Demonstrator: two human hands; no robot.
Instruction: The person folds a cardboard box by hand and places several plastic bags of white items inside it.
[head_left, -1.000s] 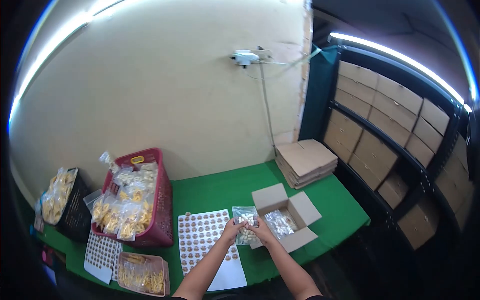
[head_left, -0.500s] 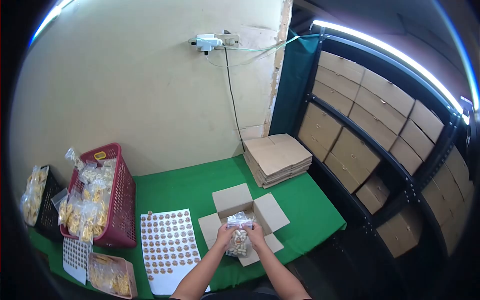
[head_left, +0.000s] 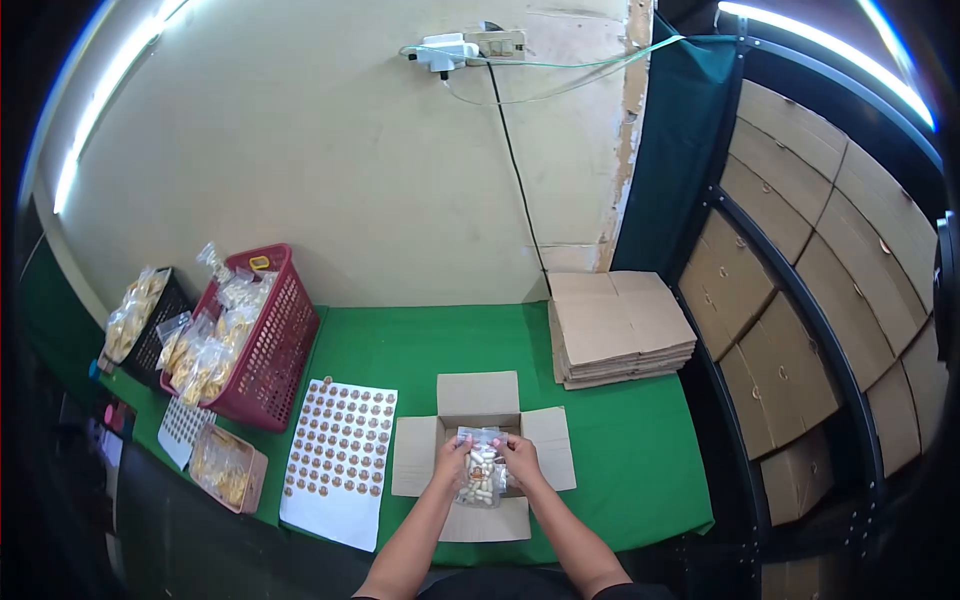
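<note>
A clear zip bag of pale, nut-like pieces hangs upright between my hands, with a small round sticker on its front. My left hand pinches its top left corner and my right hand pinches the top right. Behind and below the bag is an open cardboard box, its flaps folded outward on the green cloth. The bag overlaps the box's opening and near edge in this view, hiding much of the inside.
Left of the box lies a sheet of round stickers. Beyond it stand a maroon basket of filled bags, a black basket and a pink tray. Flattened cardboard is stacked at back right, near shelves of boxes.
The head view has turned, shifting the table's contents across the frame. Both hands still grip the bag's top, with its front now facing me more squarely over the box.
</note>
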